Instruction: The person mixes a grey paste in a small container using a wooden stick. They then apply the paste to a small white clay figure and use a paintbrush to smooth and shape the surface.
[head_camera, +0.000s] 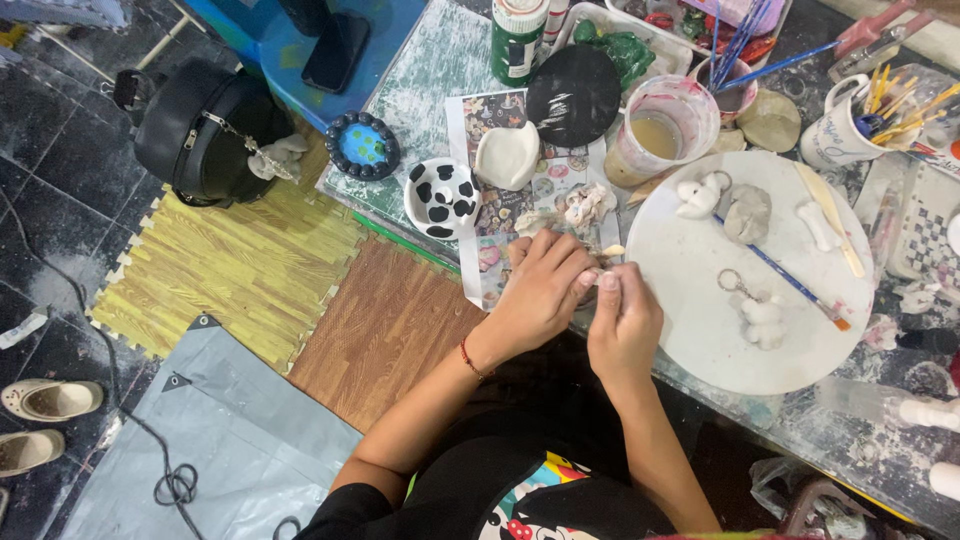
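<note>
My left hand (541, 290) and my right hand (626, 322) meet at the table's front edge, fingertips pinched together on a small pale piece of clay (604, 276). Most of that piece is hidden by my fingers. Just beyond my hands lies a lumpy white clay figure (583, 207) on a printed paper sheet (498, 228). To the right sits a round white board (700, 300) carrying small white clay figures with key rings (762, 318), a grey clay lump (748, 213) and a blue-handled brush (795, 284).
A black-and-white spotted bowl (442, 197), a white dish (507, 155), a black oval piece (574, 95), a cup of murky water (662, 130) and a mug of brushes (848, 125) crowd the table. A black bag (205, 135) rests on foam floor mats (250, 265).
</note>
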